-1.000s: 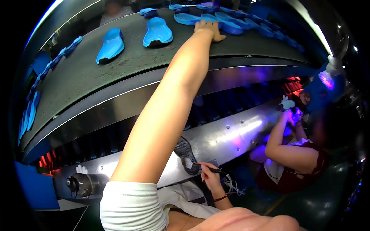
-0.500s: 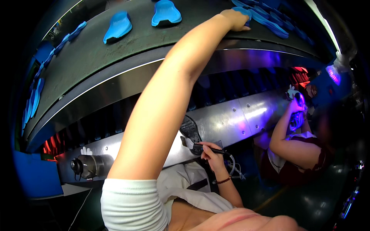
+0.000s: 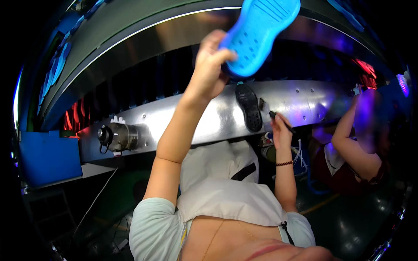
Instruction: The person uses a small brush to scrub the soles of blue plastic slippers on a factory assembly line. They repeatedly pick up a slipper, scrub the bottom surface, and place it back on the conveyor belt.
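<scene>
My left hand (image 3: 211, 65) is closed on the heel end of a blue shoe sole (image 3: 257, 41), thumb on its perforated face. The sole is held up in front of the conveyor's edge, slightly blurred. Lower right, my right hand (image 3: 282, 134) grips a brush (image 3: 288, 126) by its slim black handle; its dark bristle end points up and left over the metal bench. A thin white cable hangs below the handle. Just left of the brush, a black shoe sole (image 3: 248, 106) with small holes lies on the bench.
A metal bench (image 3: 174, 117) runs below the dark conveyor belt (image 3: 130, 19). More blue soles (image 3: 56, 69) lie on the belt at far left and far right. A dark bottle (image 3: 122, 136) stands on the bench at left. A co-worker (image 3: 357, 135) sits close by on the right.
My left hand has come back from the conveyor with the blue sole in it. The view has shifted, and my right hand still holds the brush near the black sole.
</scene>
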`<state>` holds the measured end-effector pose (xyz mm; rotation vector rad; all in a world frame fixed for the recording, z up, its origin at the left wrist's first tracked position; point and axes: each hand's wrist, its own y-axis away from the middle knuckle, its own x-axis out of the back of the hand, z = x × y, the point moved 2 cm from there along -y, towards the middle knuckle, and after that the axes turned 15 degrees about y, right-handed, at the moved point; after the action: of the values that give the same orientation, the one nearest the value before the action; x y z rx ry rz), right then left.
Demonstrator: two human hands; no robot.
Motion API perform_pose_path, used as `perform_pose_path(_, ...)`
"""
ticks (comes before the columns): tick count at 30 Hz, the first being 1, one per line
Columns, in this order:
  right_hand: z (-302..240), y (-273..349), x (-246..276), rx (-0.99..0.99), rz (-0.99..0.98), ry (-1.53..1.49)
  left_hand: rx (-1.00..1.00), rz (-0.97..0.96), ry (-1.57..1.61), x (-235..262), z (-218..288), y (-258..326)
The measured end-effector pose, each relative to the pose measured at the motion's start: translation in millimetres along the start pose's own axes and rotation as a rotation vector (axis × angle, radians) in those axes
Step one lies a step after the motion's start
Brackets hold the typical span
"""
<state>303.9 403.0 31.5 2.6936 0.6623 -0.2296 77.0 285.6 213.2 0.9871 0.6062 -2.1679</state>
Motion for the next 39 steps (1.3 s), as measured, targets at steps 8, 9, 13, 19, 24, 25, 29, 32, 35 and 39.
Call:
perform_pose_path(8,-5.4,-8.5,3.7,0.083,0.105,-0.053,0.741,-0.45,0.763,88.6,-31.5,158.3)
perform_pose_path(9,-12.9,-6.1,-2.7,0.093,0.088,-0.048,0.735,-0.437,0.757,102.4,-40.2,164.9)
perform_pose_path(13,-42.2,20.7,-43.4,0.251,-0.315,-0.019,0.747,0.06,0.374,133.6,-65.2,171.0)
perform_pose_path(19,-18.6,41.8,-108.5,0.097,-0.568,0.21,0.534,0.109,0.593,118.8,-65.2,162.1)
perform_pose_path(24,-28.3,38.8,-142.2,0.269,-0.521,0.461,0.452,0.145,0.593,121.5,-72.4,163.1)
perform_pose_path(25,-29.2,45.3,-149.6,0.269,-0.524,0.461,0.43,0.204,0.558,122.9,-75.0,162.0)
perform_pose_path(29,-29.2,78.0,-168.9,1.045,-0.56,0.884,0.225,0.412,0.383,130.3,-82.7,149.0)
perform_pose_path(32,-31.6,94.7,-152.9,0.946,-0.803,0.963,0.236,0.396,0.406,147.1,-64.5,149.8)
perform_pose_path(35,-32.2,103.6,-127.6,0.839,-1.039,1.053,0.275,0.372,0.297,159.2,-49.0,152.9)
perform_pose_path(39,-61.2,90.8,-135.6,0.543,-0.913,0.787,0.373,0.294,0.415,134.5,-40.5,162.3)
